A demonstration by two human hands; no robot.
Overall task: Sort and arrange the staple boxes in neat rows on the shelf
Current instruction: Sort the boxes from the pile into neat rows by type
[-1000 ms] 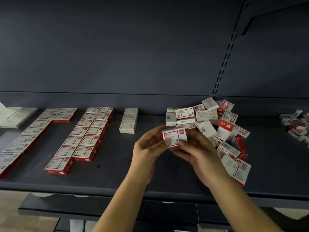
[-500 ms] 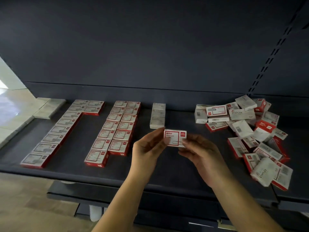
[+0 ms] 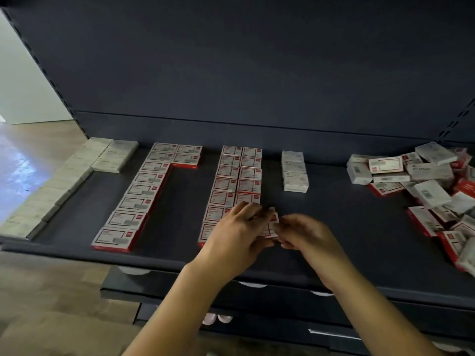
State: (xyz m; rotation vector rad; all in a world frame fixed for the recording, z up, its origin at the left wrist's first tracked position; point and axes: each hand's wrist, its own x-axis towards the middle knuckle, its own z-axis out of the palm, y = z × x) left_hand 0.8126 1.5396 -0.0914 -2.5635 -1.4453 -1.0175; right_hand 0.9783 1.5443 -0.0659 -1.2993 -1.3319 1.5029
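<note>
a dark shelf (image 3: 334,227) runs under a dark back panel (image 3: 231,73), with pale floor (image 3: 30,155) and a light wall beyond its left end. below the shelf's front edge a lower shelf (image 3: 257,299) shows.

red and white staple boxes lie flat in rows that run from the back toward the front. the left row (image 3: 138,194) is one box wide, with two extra boxes beside it at the back. the double row (image 3: 235,181) stands two boxes wide near the middle. further left, pale boxes (image 3: 64,181) form an edge row, and a short stack of white boxes (image 3: 295,172) sits right of the double row, near the back. at the far right a loose pile (image 3: 421,186) of mixed boxes lies jumbled, some tilted, some on top of others.

both hands meet at the near end of the double row's right column. between them is a single box (image 3: 270,228), red and white, mostly covered. the left hand (image 3: 236,235) lies over it from the left, fingers (image 3: 253,209) bent down over its far edge and top, also covering the near boxes of the left column. the right hand (image 3: 305,235) comes from the right, fingers curled in, tips touching the box's right side. the fingers of both hands are narrow, closed around the box. whether the box rests on the shelf or is just above it cannot be told; motion blur softens the fingertips.
</note>
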